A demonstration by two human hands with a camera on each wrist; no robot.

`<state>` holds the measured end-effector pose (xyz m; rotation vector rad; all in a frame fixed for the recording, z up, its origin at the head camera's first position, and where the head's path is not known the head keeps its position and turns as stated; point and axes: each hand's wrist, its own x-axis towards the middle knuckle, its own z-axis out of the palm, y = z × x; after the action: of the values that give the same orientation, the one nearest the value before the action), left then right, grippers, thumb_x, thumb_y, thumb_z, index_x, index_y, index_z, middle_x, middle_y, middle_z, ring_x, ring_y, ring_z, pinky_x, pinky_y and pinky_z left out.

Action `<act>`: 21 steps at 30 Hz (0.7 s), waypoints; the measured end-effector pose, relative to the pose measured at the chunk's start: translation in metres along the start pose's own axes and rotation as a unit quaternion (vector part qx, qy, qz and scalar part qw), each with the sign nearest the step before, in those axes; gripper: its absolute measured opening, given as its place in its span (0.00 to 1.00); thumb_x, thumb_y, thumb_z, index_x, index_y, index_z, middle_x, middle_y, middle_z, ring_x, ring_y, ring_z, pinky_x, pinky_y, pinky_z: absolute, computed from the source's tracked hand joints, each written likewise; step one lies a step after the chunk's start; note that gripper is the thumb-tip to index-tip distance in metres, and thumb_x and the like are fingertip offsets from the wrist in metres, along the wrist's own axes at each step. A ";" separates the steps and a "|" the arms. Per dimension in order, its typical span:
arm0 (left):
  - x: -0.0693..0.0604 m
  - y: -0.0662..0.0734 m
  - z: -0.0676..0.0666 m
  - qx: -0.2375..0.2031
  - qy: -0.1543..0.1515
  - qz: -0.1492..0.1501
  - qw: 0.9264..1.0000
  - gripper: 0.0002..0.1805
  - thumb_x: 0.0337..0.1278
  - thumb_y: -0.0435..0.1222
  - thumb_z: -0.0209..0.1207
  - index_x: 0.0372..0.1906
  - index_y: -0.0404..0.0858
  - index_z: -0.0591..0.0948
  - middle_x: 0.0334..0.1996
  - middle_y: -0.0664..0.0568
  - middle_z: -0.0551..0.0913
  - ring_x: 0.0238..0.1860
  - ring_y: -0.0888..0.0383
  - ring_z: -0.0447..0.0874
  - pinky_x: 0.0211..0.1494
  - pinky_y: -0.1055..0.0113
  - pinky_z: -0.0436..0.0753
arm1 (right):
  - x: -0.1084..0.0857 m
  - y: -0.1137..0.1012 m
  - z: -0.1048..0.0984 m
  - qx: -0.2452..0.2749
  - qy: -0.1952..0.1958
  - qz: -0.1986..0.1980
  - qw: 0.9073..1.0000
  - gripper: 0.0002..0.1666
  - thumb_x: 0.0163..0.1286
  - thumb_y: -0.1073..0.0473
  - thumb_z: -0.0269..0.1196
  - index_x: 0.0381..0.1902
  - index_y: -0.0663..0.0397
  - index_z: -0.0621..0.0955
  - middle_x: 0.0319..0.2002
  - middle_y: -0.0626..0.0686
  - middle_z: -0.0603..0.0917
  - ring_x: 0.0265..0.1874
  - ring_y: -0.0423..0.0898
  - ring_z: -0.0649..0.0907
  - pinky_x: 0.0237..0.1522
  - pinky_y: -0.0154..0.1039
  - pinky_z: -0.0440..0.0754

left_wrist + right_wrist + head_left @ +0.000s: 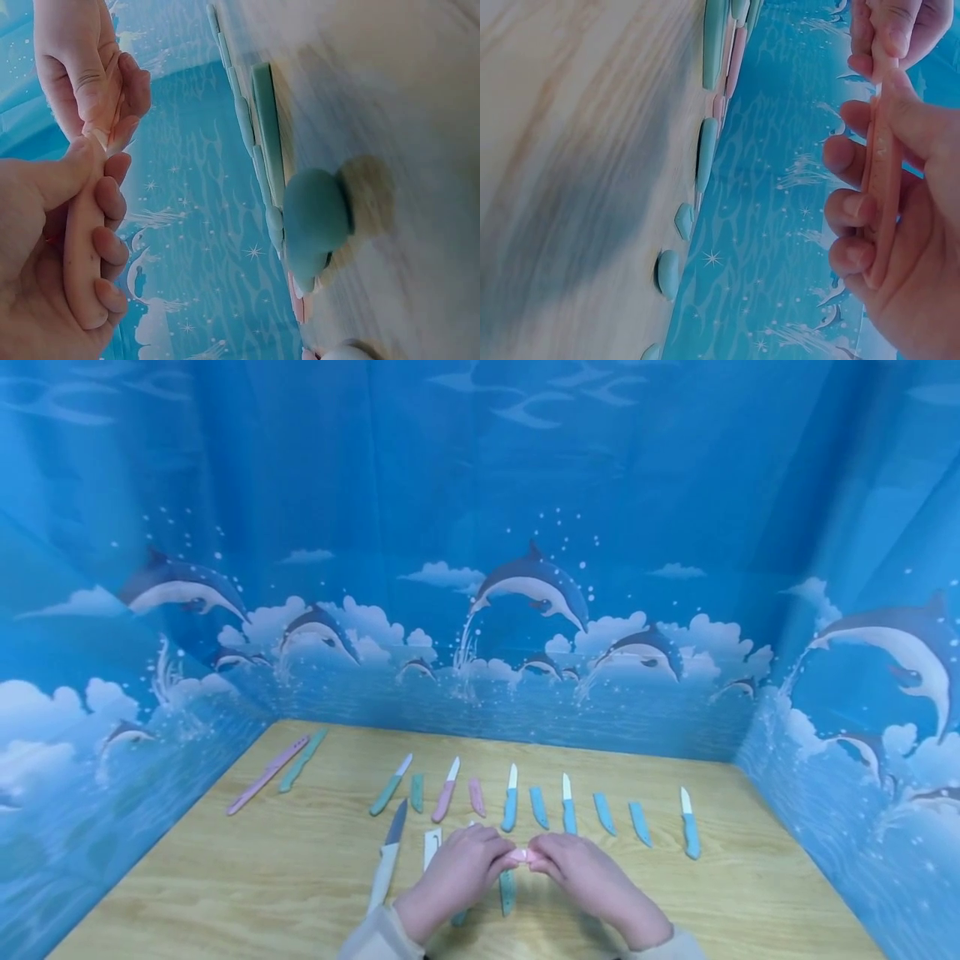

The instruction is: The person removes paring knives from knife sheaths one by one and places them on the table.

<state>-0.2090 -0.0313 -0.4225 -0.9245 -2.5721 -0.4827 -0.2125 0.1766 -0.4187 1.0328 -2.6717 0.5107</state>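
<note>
Over the front middle of the table, my left hand grips the pink handle of a small knife, fingers curled round it. My right hand holds a pink blade sheath in its curled fingers. Handle and sheath are in line, their ends close together between my thumbs, with a sliver of white blade showing there. The rest of the blade is hidden in the sheath. Below my hands lie a green sheath and a green-handled knife, mostly covered by the left hand.
Left of my hands lie a large white-handled knife and a white sheath. Behind stand out a row of green, pink and blue knives with sheaths beside them. Sheathed pink and green knives lie far left. Dolphin-print curtains surround the table.
</note>
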 end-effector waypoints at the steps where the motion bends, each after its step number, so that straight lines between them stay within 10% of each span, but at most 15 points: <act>1: 0.000 0.000 0.000 -0.001 -0.002 -0.001 1.000 0.11 0.64 0.46 0.57 0.40 0.46 0.86 0.32 0.61 0.84 0.34 0.66 0.80 0.43 0.72 0.79 | 0.000 0.000 0.000 0.002 -0.002 0.001 1.000 0.10 0.72 0.49 0.55 0.39 0.45 0.81 0.35 0.40 0.84 0.36 0.38 0.83 0.41 0.37 0.83; 21: 0.001 0.002 -0.001 -0.010 -0.028 -0.021 0.999 0.12 0.64 0.46 0.57 0.41 0.46 0.86 0.33 0.60 0.85 0.35 0.65 0.80 0.43 0.70 0.80 | -0.001 0.004 -0.002 0.027 -0.023 0.013 0.999 0.14 0.73 0.44 0.52 0.39 0.43 0.81 0.34 0.37 0.83 0.35 0.34 0.81 0.39 0.34 0.82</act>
<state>-0.2085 -0.0299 -0.4205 -0.9036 -2.6474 -0.5015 -0.2145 0.1802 -0.4184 1.0375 -2.7290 0.5739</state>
